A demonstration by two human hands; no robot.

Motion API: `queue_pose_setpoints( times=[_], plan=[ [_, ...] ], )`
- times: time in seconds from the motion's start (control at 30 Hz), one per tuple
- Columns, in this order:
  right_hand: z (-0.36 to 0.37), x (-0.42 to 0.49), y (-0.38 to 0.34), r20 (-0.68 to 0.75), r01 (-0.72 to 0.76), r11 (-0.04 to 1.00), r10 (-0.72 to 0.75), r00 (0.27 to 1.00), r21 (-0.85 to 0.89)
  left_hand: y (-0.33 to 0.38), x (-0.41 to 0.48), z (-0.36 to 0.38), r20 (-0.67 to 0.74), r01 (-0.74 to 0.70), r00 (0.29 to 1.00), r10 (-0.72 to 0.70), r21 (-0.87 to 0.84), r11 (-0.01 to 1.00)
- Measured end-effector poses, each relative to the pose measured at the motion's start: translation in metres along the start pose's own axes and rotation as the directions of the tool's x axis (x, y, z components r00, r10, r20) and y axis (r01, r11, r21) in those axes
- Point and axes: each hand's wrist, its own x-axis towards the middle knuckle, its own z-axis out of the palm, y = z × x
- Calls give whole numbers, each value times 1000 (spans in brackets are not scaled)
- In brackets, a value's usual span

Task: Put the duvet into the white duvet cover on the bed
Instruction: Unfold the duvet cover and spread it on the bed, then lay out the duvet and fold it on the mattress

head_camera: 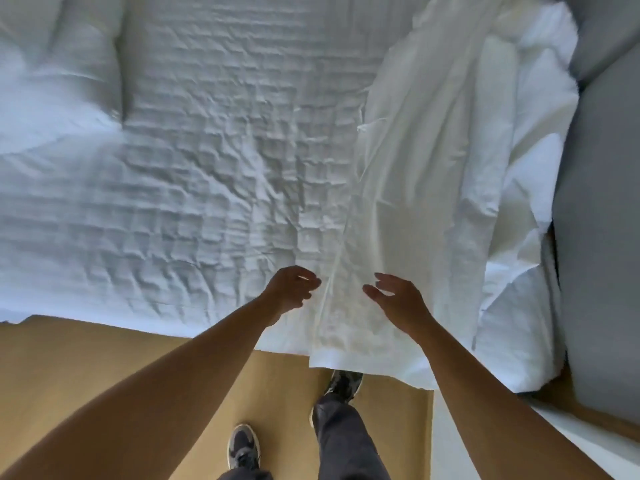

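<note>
White smooth fabric duvet cover (408, 202) lies as long strip across bed (173, 185), near end hanging off the edge. Puffy white duvet (530, 188), probably, bunched just right of it. Left hand (291, 289) loosely curled, right hand (398, 299) spread. Both empty, hovering at near end. Best: find opening, pinch both corners.

I can read no words, labels or numbers anywhere before me: none on the cover (398, 202), the bed (207, 168) or my shoes (243, 445).
</note>
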Motion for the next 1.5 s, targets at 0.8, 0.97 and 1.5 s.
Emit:
queue_pose_setpoints(
  times=[0.8,0.97,1.5],
  plan=[
    [216,-279,-415,-108,618,693,-629,770,371,-216,-420,-422,-857,-644,427,288,-65,762],
    [293,-285,-459,-39,610,714,-639,769,343,-258,-429,-478,-852,-634,429,300,-47,772],
    [547,-207,-713,66,570,671,-673,737,474,-369,-377,-786,-929,-577,359,94,-142,804]
  ],
)
